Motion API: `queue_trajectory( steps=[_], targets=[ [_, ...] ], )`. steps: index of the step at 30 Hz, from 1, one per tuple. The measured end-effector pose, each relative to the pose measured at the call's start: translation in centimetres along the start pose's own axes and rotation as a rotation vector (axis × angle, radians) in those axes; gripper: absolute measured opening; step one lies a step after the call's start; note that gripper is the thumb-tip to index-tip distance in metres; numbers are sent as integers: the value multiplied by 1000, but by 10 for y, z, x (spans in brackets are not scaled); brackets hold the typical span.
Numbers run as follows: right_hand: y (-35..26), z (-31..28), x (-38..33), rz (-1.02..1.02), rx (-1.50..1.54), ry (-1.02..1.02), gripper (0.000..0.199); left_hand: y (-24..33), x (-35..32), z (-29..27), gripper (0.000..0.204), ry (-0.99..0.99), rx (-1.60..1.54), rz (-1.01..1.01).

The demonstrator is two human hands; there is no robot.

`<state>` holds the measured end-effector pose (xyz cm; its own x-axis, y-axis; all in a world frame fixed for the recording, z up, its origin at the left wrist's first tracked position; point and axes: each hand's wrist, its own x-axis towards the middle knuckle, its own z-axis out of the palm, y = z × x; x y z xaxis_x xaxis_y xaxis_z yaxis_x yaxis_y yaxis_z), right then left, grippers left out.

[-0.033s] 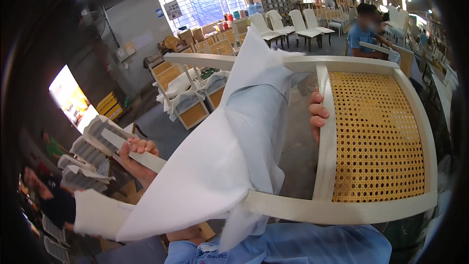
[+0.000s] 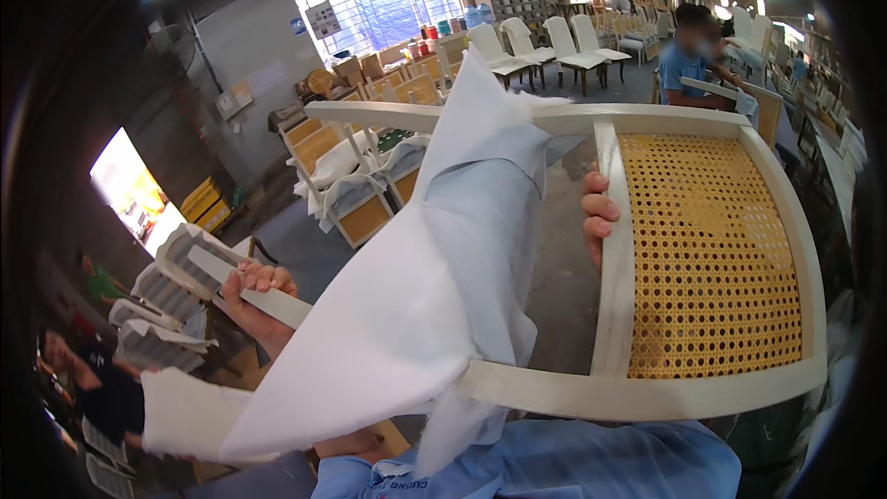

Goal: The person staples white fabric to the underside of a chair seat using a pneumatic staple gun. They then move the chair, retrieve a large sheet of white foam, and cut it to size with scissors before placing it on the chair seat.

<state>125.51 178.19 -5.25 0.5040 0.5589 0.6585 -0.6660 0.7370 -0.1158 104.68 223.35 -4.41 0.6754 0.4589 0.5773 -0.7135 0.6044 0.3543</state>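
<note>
I hold up a pale wooden chair on its side, across my front. Its backrest has a woven cane panel [image 2: 711,259] at the right. My left hand [image 2: 261,300] is closed round a chair leg [image 2: 220,270] at the left. At the right, my right hand [image 2: 601,217] has its fingers wrapped round the backrest's inner rail [image 2: 612,296]; its palm is hidden. White wadding [image 2: 370,333] hangs loose over the seat between them. Against it lies light blue-grey fabric [image 2: 480,212], and a wispy tuft of wadding droops below the frame.
Unfinished chairs [image 2: 365,212] with cane panels stand beyond the wadding. White-covered chairs [image 2: 582,55] line the back. A co-worker in blue [image 2: 688,65] sits at the far right; another person in dark clothing [image 2: 102,388] is at the lower left, near covered chairs [image 2: 162,342].
</note>
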Motion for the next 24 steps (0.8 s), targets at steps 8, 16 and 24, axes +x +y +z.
queue_trajectory(
  steps=[8,16,24],
  targets=[
    [-22,-208,144,69,188,-134,55,-44,149,-101,20,37,110,49],
    [-104,-449,271,34,124,-71,51,-172,343,-151,17,39,290,100],
    [-104,-592,120,700,-514,1186,62,-425,517,-176,18,243,488,46]
  ],
)
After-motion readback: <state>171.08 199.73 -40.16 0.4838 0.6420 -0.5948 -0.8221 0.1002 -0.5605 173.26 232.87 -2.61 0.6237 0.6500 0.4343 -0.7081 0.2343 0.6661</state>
